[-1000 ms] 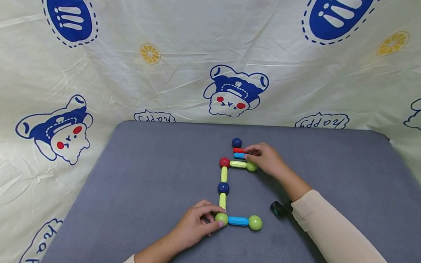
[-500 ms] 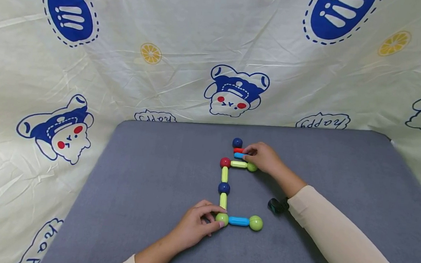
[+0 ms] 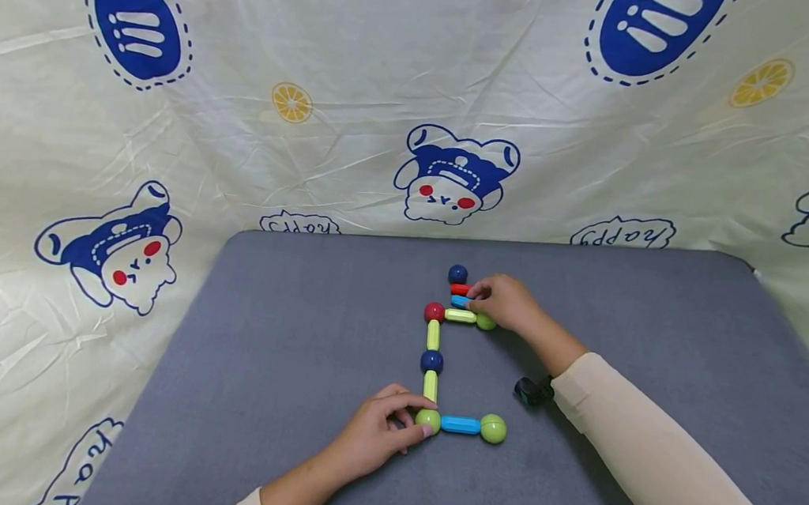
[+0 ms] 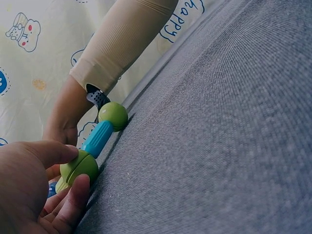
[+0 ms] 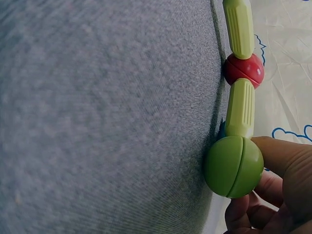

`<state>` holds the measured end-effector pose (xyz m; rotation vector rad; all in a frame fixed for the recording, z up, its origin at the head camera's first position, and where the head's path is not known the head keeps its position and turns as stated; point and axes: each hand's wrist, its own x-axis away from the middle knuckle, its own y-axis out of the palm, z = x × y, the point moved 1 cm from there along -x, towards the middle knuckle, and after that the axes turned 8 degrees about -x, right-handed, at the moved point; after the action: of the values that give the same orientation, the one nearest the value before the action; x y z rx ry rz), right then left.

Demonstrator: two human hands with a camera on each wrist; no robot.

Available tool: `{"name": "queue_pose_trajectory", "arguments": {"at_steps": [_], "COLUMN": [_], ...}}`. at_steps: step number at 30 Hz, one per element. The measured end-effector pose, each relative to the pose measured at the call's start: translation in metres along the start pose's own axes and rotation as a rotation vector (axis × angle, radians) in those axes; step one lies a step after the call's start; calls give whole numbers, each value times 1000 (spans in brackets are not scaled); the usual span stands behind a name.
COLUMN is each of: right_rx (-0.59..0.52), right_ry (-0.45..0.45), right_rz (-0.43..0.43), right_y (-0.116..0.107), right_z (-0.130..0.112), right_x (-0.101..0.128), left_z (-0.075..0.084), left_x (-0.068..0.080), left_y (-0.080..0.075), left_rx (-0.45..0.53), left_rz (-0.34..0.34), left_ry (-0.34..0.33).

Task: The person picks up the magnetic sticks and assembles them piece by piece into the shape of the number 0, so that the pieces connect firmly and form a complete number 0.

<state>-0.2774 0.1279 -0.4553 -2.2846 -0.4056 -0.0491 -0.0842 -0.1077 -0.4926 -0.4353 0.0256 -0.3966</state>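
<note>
In the head view, toy building rods and balls form an angular C on the table. My left hand [image 3: 384,425] pinches the green ball [image 3: 428,421] at its lower left corner between thumb and index finger. From it a blue rod [image 3: 461,425] leads to another green ball [image 3: 493,429]. Yellow-green rods [image 3: 433,336] join a dark blue ball [image 3: 431,362] and a red ball [image 3: 434,312] above. At the top, my right hand [image 3: 507,302] pinches the right end of a loose blue rod [image 3: 459,301]. That hand is behind the upper green ball [image 5: 234,166] in the right wrist view.
A red rod [image 3: 459,289] and a dark blue ball [image 3: 457,274] lie just beyond the blue rod, near the far table edge. A black wrist camera [image 3: 532,391] hangs at the right sleeve. A printed curtain [image 3: 354,161] stands behind the grey table [image 3: 300,316].
The loose blue rod has tilted slightly and come a little nearer the top yellow-green rod, away from the red one. My right forearm has shifted slightly left. My left hand keeps its hold.
</note>
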Motion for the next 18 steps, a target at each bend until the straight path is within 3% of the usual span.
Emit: {"name": "queue_pose_trajectory", "arguments": {"at_steps": [6,12,18], "right_rx": [-33,-124,-194], "right_ry": [-3,-71,-77], "right_rz": [-1,86,127], "right_y": [-1,-6,-16], "right_z": [0,0,-2], "right_x": [1,6,23], "left_z": [0,-1,-2], "left_x": [0,0,0], "left_y": [0,0,0], "left_rx": [8,-4,-12], "left_rz": [-4,-1,1], "left_ry": [-2,10,10]}}
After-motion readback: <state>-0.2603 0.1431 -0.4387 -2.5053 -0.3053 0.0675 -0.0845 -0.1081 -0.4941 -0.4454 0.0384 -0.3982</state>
